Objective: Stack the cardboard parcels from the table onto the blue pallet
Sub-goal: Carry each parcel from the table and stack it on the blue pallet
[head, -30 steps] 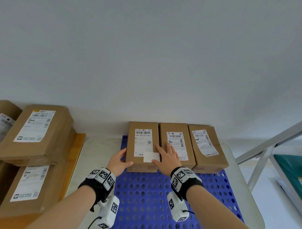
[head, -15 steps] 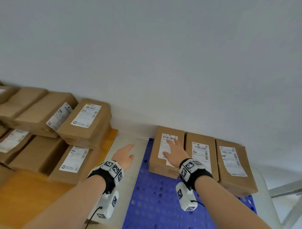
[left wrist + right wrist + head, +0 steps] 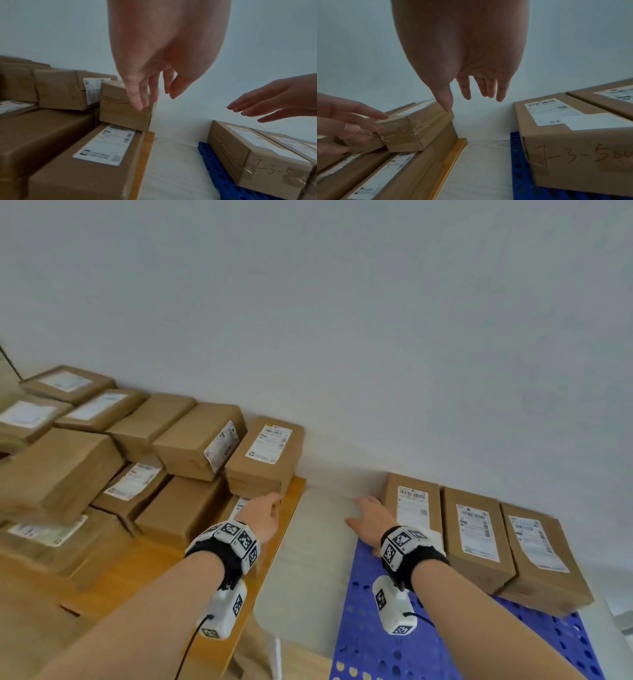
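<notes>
Pale wall backs a wooden table heaped with cardboard parcels, count uncertain. Left hand, fingers loosely extended, reaches toward the nearest upper parcel; contact is unclear. Right hand, fingers spread and holding nothing, hovers beside three parcels on the blue pallet.

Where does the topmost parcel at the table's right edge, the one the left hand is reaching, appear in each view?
Head: parcel left of centre, against the wall.
Left wrist: centre, behind the left hand's fingers.
Right wrist: lower left.
Shared landmark: the blue pallet.
</notes>
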Demonstrator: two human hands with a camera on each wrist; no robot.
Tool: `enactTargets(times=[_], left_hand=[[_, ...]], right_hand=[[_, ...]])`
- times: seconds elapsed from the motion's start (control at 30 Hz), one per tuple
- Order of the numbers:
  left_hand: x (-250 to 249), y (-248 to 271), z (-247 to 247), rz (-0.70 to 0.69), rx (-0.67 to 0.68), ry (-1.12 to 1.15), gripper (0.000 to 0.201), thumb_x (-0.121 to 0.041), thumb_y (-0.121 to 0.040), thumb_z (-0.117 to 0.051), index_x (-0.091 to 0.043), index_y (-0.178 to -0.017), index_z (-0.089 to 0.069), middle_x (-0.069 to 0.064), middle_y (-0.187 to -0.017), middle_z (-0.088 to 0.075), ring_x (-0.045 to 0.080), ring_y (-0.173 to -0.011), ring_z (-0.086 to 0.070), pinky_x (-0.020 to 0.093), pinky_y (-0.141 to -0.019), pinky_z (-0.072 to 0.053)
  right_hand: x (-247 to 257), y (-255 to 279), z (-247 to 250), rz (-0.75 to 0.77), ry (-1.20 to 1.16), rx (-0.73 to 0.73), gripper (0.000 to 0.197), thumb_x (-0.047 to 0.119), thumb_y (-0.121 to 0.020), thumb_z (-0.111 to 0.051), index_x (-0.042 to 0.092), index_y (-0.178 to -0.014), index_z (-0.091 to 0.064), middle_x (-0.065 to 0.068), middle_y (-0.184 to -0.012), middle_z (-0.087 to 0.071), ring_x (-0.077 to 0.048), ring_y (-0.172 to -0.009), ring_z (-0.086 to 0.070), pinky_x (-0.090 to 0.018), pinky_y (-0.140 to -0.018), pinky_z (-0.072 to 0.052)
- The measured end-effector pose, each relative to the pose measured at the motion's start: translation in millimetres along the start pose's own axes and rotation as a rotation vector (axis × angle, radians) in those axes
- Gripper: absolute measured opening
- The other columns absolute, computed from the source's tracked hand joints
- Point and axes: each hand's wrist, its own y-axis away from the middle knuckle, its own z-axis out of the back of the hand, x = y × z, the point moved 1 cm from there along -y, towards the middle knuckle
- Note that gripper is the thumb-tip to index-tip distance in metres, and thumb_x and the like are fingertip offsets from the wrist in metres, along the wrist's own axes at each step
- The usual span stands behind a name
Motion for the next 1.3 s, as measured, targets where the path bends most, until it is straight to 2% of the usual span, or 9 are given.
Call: enactTargets(times=[0.13, 0.27, 0.37, 0.53, 0.67, 0.8, 1.07, 1.2, 1.3], left_hand=[[31, 27, 31, -0.028, -0.013, -0.013, 0.041, -0.016, -0.097, -0.043, -0.024, -0.137, -0.043, 0.003, -0.135, -0.052, 0.02, -0.118, -0.053, 0.032, -0.098, -0.046], [60, 53, 62, -0.081, -0.019, -0.05, 0.041, -0.016, -0.097, -0.042, -0.023, -0.138, -0.041, 0.003, -0.132, -0.054, 0.021, -0.109, -0.057, 0.029, -0.087, -0.05], [78, 67, 85, -0.097, -0.038, -0.077, 0.042, -0.017, -0.098, -0.04, -0.021, -0.14, -0.04, 0.004, -0.139, -0.049, 0.022, -0.119, -0.052, 0.03, -0.094, -0.044], [104, 74, 110, -0.113, -0.053, -0.098, 0.044, -0.015, -0.097, -0.042, -0.02, -0.141, -0.039, 0.004, -0.143, -0.045, 0.022, -0.126, -0.046, 0.031, -0.1, -0.039], [115, 69, 114, -0.118, -0.034, -0.056, 0.045, -0.017, -0.096, -0.044, -0.021, -0.141, -0.04, 0.003, -0.142, -0.046, 0.022, -0.12, -0.052, 0.029, -0.092, -0.042], [120, 55, 109, -0.109, -0.002, -0.023, 0.044, -0.019, -0.096, -0.045, -0.023, -0.14, -0.039, 0.004, -0.136, -0.052, 0.025, -0.111, -0.058, 0.032, -0.087, -0.046], [124, -4, 112, -0.087, 0.026, 0.079, 0.048, -0.022, -0.097, -0.047, -0.017, -0.143, -0.036, 0.008, -0.144, -0.043, 0.024, -0.127, -0.047, 0.034, -0.103, -0.04], [121, -37, 111, -0.053, 0.06, 0.153, 0.052, -0.025, -0.097, -0.048, -0.017, -0.145, -0.032, 0.01, -0.146, -0.041, 0.024, -0.132, -0.041, 0.035, -0.108, -0.036], [116, -58, 110, -0.06, 0.131, 0.184, 0.057, -0.027, -0.097, -0.048, -0.018, -0.148, -0.025, 0.009, -0.151, -0.032, 0.024, -0.138, -0.034, 0.034, -0.111, -0.03]], right_hand=[[38, 25, -15, -0.029, -0.015, -0.032, 0.06, 0.034, -0.094, -0.052, 0.01, -0.145, -0.03, -0.012, -0.15, -0.03, -0.027, -0.136, -0.035, -0.034, -0.11, -0.031], [75, 48, -30, -0.048, -0.023, -0.085, 0.059, 0.033, -0.095, -0.052, 0.01, -0.145, -0.031, -0.011, -0.15, -0.033, -0.026, -0.135, -0.038, -0.035, -0.11, -0.033], [101, 62, -40, -0.064, -0.024, -0.117, 0.058, 0.034, -0.095, -0.051, 0.009, -0.144, -0.032, -0.012, -0.149, -0.035, -0.027, -0.134, -0.039, -0.034, -0.109, -0.034], [137, 78, -55, -0.074, -0.057, -0.14, 0.056, 0.033, -0.095, -0.051, 0.01, -0.144, -0.033, -0.012, -0.147, -0.038, -0.026, -0.133, -0.04, -0.034, -0.108, -0.034], [155, 80, -66, -0.088, -0.083, -0.139, 0.056, 0.033, -0.096, -0.05, 0.01, -0.144, -0.032, -0.01, -0.147, -0.039, -0.025, -0.133, -0.04, -0.034, -0.107, -0.034], [168, 70, -67, -0.085, -0.093, -0.143, 0.057, 0.031, -0.097, -0.049, 0.01, -0.146, -0.029, -0.009, -0.15, -0.035, -0.024, -0.136, -0.036, -0.034, -0.109, -0.03], [184, 16, -50, -0.044, -0.192, -0.135, 0.05, 0.023, -0.098, -0.048, 0.008, -0.143, -0.032, -0.011, -0.146, -0.038, -0.027, -0.135, -0.036, -0.034, -0.108, -0.03], [185, -21, -48, -0.048, -0.265, -0.134, 0.053, 0.025, -0.096, -0.051, 0.012, -0.143, -0.032, -0.009, -0.144, -0.041, -0.025, -0.132, -0.04, -0.034, -0.105, -0.034], [184, -46, -44, -0.057, -0.307, -0.13, 0.059, 0.024, -0.095, -0.052, 0.01, -0.146, -0.026, -0.011, -0.146, -0.038, -0.026, -0.132, -0.041, -0.033, -0.105, -0.035]])
